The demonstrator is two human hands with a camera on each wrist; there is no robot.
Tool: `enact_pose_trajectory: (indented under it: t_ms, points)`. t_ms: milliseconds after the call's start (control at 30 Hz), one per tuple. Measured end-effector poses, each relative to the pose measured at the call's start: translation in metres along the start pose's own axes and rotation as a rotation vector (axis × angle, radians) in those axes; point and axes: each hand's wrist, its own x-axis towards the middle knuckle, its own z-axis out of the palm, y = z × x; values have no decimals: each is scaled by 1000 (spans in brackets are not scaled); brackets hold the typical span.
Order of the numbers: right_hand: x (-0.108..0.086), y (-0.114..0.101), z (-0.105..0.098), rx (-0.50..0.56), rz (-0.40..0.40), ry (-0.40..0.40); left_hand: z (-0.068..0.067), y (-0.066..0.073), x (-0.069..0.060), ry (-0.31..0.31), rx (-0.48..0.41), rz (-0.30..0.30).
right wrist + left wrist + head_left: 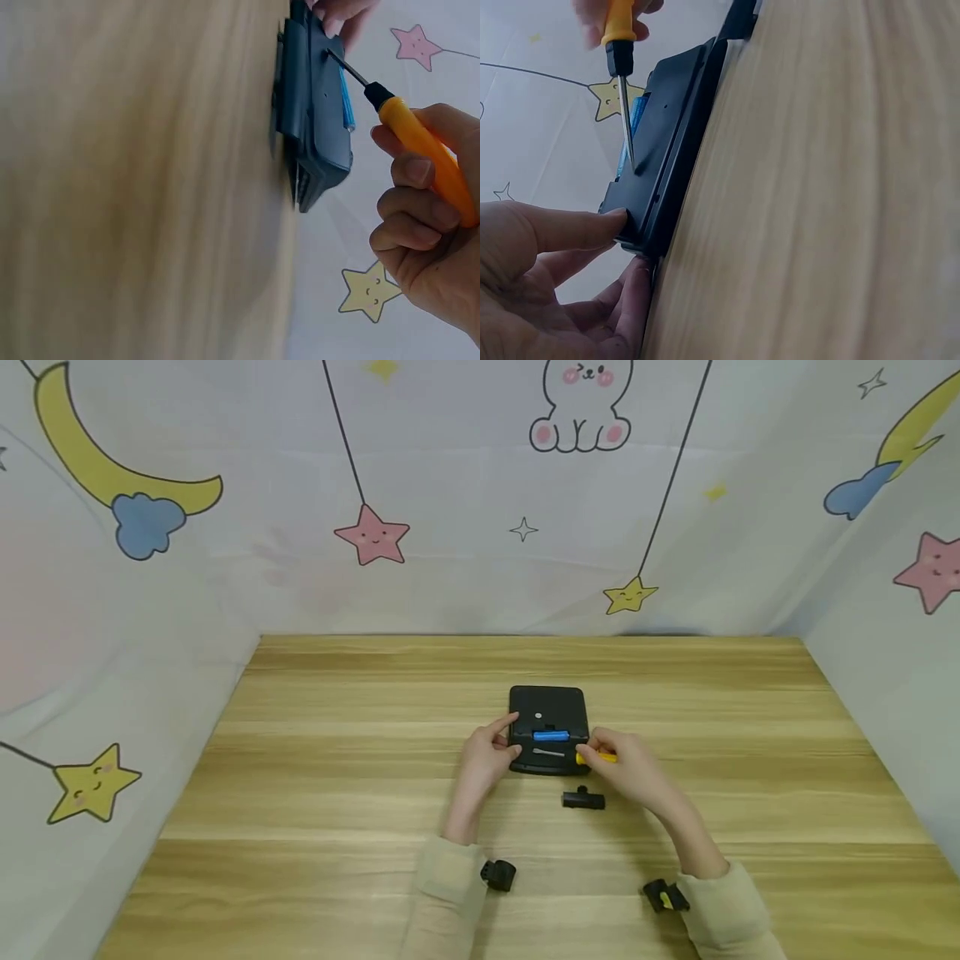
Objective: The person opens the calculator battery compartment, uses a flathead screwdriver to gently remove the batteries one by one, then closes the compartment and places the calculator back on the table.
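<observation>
Pale cloth printed with moons and smiling stars forms the backdrop [457,468] across the top and sides of the head view, behind a wood-grained table [315,777]. Right of centre in that frame lies a flat black device [558,703], with a blue cylindrical battery [551,736] in a slot across its middle and a small pale round spot above and left of it. The left hand [487,756] grips the device's left edge, thumb and fingers set against it; in the left wrist view one fingertip presses on the face, at lower left. The right hand [626,764], at the device's right, has its fingers curled round the yellow handle of a screwdriver [597,758]. The shaft points left across the device's face, below the battery; whether the tip touches is hard to tell. A small black piece with a tab [582,799] lies on the table just below the device. Light sleeves and black wrist mounts [498,875] show along the bottom of the frame.
</observation>
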Motion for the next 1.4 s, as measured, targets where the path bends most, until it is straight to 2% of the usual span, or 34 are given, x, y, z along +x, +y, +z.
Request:
enact_pose_trajectory:
  t_ms: [167,367,633,867,1133,1400]
  points:
    - [-8,-1,-13,-81,35,43,1,3,-1,9,-9,-23]
    - [-18,-6,-28,-201,82,95,1,3,0,-7,-11,-40]
    - [-19,-10,-32,-336,36,157,1,0,3,0,-29,-42]
    - [-16,-7,-28,-328,31,176,0,1,5,13,-40,-38]
    - [-16,4,-25,-205,37,197,-1,2,6,2,-29,-38]
    - [-17,12,-22,-174,17,230,-1,2,6,4,-39,-42]
